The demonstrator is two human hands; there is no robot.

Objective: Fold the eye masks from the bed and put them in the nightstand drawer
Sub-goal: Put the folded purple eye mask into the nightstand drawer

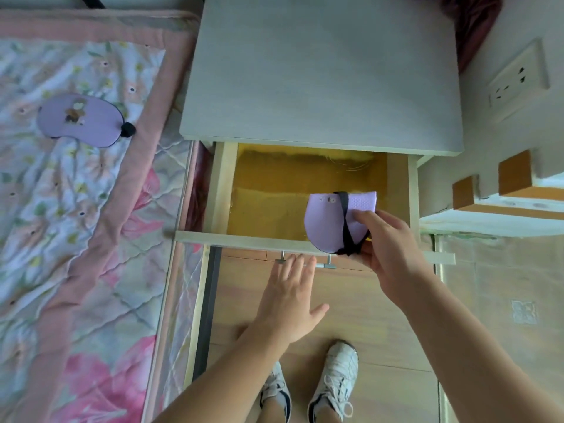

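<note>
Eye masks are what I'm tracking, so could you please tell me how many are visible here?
2. One folded eye mask is held by the right hand over the open drawer. One unfolded eye mask lies flat on the bed. Others may be out of frame.

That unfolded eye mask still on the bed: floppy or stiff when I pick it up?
The eye mask on the bed lies thin and flat on the quilt, so it is probably soft and floppy. The folded mask in the right hand bends double, suggesting likewise. Its black strap may dangle.
</note>
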